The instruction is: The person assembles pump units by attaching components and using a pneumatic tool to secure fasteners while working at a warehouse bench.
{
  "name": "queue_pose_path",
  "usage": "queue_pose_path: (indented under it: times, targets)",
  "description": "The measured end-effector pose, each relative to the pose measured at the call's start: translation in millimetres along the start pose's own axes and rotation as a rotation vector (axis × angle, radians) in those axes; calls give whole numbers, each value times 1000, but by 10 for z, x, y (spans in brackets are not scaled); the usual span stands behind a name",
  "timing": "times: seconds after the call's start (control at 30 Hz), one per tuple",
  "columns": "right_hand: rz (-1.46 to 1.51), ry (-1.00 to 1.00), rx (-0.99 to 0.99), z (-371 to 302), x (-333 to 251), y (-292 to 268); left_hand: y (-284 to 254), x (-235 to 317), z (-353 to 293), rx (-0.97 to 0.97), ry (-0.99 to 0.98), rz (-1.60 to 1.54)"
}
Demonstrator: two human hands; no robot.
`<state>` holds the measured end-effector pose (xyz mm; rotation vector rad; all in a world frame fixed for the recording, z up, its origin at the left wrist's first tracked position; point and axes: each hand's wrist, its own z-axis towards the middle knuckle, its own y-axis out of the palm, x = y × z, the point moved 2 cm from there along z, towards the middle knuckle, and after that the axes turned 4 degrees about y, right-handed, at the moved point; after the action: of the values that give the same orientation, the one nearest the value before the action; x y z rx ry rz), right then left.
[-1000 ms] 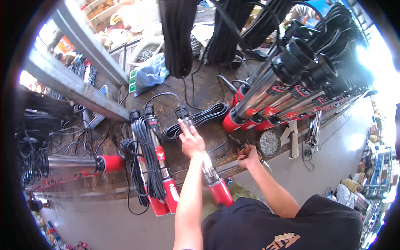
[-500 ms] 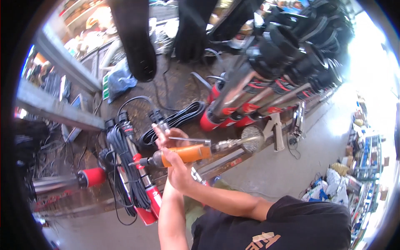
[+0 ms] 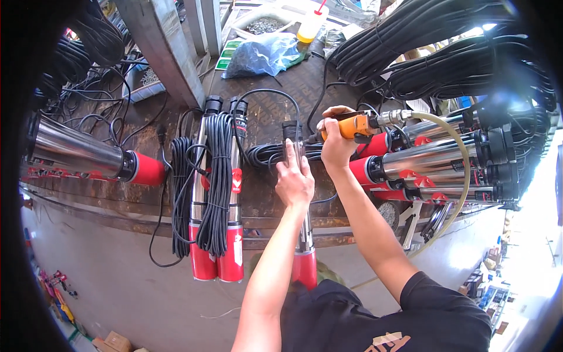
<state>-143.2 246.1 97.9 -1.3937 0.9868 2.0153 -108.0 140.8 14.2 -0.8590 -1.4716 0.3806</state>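
Note:
A slim steel submersible pump (image 3: pixel 306 234) with a red end and a black top lies in front of me, its red end reaching past the bench edge toward my body. My left hand (image 3: pixel 295 185) grips its upper part, index finger stretched along it and thumb at the side. In my right hand (image 3: pixel 337 144) is an orange air screwdriver (image 3: pixel 353 127), lying sideways with its nose toward the pump just below the black top. My fingers hide whether the bit touches. A pale air hose (image 3: pixel 463 158) curves away from the tool. A coiled black cable (image 3: pixel 267 155) lies behind the pump.
Two pumps with bundled black cables (image 3: pixel 217 182) lie to the left, a larger pump (image 3: pixel 88 149) farther left. Several pumps (image 3: pixel 434 161) are stacked at right. A metal post (image 3: pixel 161 53), a blue plastic bag (image 3: pixel 264 56) and a yellow-and-white bottle (image 3: pixel 311 26) stand at the back.
The screwdriver has swung round, its nose now at the pump, and moved right and up in my right hand. My left hand has left the tool and settled on the pump. The view has shifted.

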Motion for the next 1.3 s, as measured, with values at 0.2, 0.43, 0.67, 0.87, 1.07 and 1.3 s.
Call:
queue_pose_path:
  times: [0.2,0.43,0.67,0.87,1.07,1.3]
  targets:
    - [61,45,-35,19,118,-24,-9,-13,20,-7,3,-19]
    - [51,19,-21,44,195,-34,-11,-19,21,-32,-17,-55]
    - [8,28,-44,7,231,-60,-9,-15,20,-14,-10,-42]
    - [-10,19,-84,15,267,-117,-5,-1,15,4,9,-19]
    - [43,-29,-46,-50,240,-61,2,-14,7,-10,-3,-31]
    - [40,-57,17,-29,268,-95,66,-7,6,20,6,15]
